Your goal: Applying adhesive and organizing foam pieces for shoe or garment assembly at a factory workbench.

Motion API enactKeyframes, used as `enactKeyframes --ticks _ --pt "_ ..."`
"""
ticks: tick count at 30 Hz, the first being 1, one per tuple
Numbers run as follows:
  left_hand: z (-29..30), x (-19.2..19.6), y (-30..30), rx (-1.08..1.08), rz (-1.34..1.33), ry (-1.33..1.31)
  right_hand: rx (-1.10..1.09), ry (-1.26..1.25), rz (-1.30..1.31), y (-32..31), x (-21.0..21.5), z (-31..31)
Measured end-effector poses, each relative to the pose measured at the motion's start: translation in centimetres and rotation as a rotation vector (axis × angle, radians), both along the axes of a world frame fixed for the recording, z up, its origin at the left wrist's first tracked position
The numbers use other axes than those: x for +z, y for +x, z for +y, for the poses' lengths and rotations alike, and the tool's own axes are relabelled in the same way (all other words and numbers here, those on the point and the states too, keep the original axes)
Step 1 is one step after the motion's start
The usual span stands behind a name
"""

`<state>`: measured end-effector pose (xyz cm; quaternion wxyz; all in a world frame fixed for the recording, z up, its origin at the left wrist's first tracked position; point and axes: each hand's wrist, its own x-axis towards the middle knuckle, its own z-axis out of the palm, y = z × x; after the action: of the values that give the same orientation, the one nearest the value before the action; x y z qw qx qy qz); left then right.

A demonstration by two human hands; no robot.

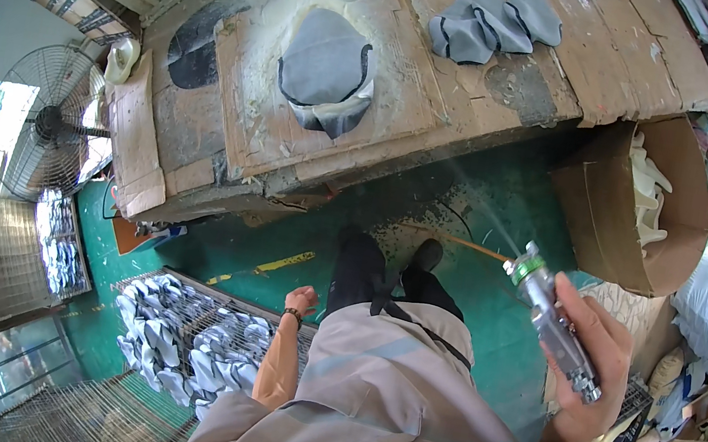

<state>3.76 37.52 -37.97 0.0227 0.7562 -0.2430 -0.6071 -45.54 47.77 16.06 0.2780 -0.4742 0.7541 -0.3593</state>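
Observation:
A metal spray gun (550, 317) with a green ring is in my right hand (602, 345), whose fingers wrap round its body. Thin mist trails from its nozzle toward the table. My left hand (300, 300) hangs low at my side, loosely closed, with nothing visible in it. On the cardboard-covered table (401, 116) lies a grey fabric piece (325, 60) with black edging, ringed by pale dried residue. Farther right on the table, several similar grey pieces (494, 26) lie overlapped in a row.
An open cardboard box (593, 183) with white moulded forms (646, 202) stands right of the table. At left are a large fan (49, 115) and a mesh rack (217, 301) bearing many grey pieces. A thin tan hose or stick (455, 239) crosses near my feet.

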Motion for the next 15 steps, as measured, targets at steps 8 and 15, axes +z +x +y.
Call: enactKeyframes --ticks 8,15 --pt "-0.2 1.1 -4.1 -0.342 -0.144 0.100 -0.120 0.009 0.057 0.4 1.1 -4.4" --pt "-6.9 -3.1 -4.4 0.145 0.213 -0.008 -0.018 0.056 0.116 0.0 3.5 -7.2"
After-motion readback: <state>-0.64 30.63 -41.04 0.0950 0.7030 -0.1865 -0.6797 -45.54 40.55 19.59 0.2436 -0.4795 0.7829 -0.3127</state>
